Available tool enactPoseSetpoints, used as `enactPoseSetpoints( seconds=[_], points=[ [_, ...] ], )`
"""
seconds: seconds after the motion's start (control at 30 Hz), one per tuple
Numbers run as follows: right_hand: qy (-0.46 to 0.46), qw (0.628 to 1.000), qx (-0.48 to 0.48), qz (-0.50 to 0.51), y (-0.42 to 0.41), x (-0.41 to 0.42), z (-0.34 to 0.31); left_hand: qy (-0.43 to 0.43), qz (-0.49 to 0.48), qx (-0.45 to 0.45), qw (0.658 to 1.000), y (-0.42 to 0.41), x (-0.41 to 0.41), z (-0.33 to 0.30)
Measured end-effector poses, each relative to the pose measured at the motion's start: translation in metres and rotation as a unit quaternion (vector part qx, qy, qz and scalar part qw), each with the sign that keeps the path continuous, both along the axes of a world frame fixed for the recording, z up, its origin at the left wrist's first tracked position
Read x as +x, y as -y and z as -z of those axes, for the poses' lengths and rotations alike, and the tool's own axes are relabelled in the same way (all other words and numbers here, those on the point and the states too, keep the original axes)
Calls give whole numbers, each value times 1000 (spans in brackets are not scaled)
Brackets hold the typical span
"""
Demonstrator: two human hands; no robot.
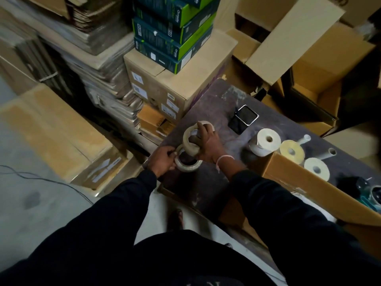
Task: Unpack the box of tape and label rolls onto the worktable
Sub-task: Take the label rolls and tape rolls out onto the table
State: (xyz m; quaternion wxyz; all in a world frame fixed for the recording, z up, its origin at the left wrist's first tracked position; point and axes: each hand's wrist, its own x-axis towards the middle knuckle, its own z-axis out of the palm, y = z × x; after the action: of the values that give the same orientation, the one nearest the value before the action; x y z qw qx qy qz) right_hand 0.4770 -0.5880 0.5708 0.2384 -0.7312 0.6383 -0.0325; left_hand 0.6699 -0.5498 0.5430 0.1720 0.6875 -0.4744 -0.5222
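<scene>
Clear tape roll (186, 162) pinched in left hand (162, 161); right hand (208, 145) clamps beige rolls (191, 141), setting on worktable (208, 178) corner, away from box (299, 180).

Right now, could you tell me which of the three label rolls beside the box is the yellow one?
The middle roll: pale yellow, while the larger far roll and the near roll by the box look whiter.

On the worktable (208, 104), two tape rolls (190, 150) lie left of the phone (243, 120), three label rolls (266, 141) to its right, just behind the open box (299, 182).
</scene>
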Motion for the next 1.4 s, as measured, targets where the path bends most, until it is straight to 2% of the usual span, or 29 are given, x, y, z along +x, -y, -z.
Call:
enactPoseSetpoints(
  seconds=[0.13,0.23,0.37,0.4,0.43,0.47,0.53,0.6,0.7,0.8,0.83,0.87,0.93,1.03,1.17,1.27,1.4],
  points=[
    [-5,999,32,-1,4,-5,-12,107,48,-112,987,10,7,-7],
    [-22,999,45,-3,6,-17,-30,73,44,-188,978,16,-5,-31],
    [-59,998,13,10,6,-46,-71,3,75,-271,960,22,-36,-53],
    [-9,1000,9,21,4,-52,-84,-11,86,-288,954,23,-46,-57],
    [105,992,35,57,-5,-56,-97,-23,97,-301,949,23,-56,-60],
    [176,978,36,110,-10,-69,-109,-32,109,-309,944,22,-67,-64],
    [153,982,39,100,-42,-97,-145,-59,129,-322,936,17,-90,-68],
    [210,966,74,129,-70,-122,-170,-90,160,-326,927,12,-114,-70],
    [335,904,170,202,-104,-158,-184,-134,210,-316,915,-2,-151,-72],
    [262,905,246,226,-130,-195,-152,-148,250,-329,898,-16,-183,-71],
    [192,916,283,210,-137,-203,-132,-149,255,-338,893,-21,-192,-70],
    [96,931,320,149,-140,-212,-107,-148,257,-344,891,-25,-200,-70],
    [-24,920,374,110,-154,-230,-58,-141,260,-353,888,-32,-213,-72],
    [-129,953,268,57,-173,-244,-4,-108,265,-364,886,-38,-226,-78],
    [-116,956,218,161,-197,-238,16,-49,262,-390,882,-45,-231,-79],
    [-85,955,200,202,-200,-233,15,-33,255,-393,883,-49,-230,-77],
    [-94,965,143,197,-203,-231,17,-20,252,-399,881,-50,-232,-79]
  ],
)
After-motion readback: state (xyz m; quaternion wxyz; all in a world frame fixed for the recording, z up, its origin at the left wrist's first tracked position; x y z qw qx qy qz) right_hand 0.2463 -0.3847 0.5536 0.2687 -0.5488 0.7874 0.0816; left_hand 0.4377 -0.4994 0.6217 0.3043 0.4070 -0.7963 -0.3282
